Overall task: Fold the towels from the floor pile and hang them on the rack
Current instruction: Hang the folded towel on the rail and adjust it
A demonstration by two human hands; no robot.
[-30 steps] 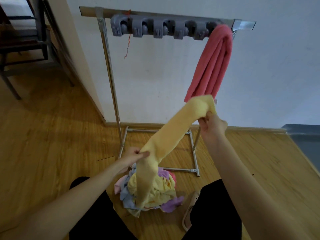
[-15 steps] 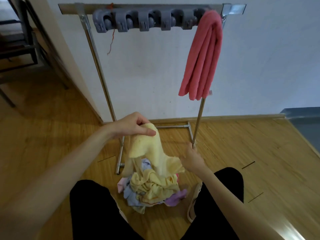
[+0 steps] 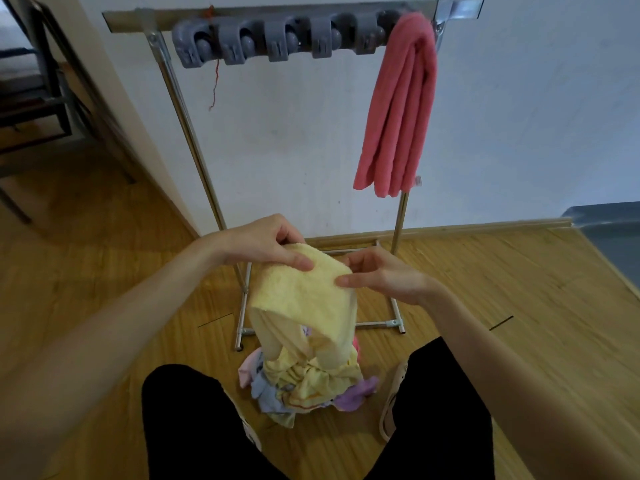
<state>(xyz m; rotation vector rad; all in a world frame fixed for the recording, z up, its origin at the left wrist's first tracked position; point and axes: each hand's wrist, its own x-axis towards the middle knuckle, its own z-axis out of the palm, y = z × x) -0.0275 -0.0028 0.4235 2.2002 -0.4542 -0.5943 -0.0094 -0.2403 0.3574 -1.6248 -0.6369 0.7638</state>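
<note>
Hands (image 3: 263, 242) (image 3: 384, 275) pinching yellow towel (image 3: 304, 296), floor pile (image 3: 304, 386) below, rack (image 3: 194, 133) behind

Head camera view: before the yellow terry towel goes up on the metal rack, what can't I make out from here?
- Floor pile: the hanging yellow terry towel covers its middle, so the count of remaining towels is unclear.
- Yellow towel's lower end: it merges with yellow cloth in the pile.
- Metal rack: its top bar sits at the frame's upper edge.
- Beige sandal: half hidden behind the black trouser leg.
- Left hand and right hand: fingertips tucked behind the towel.
</note>
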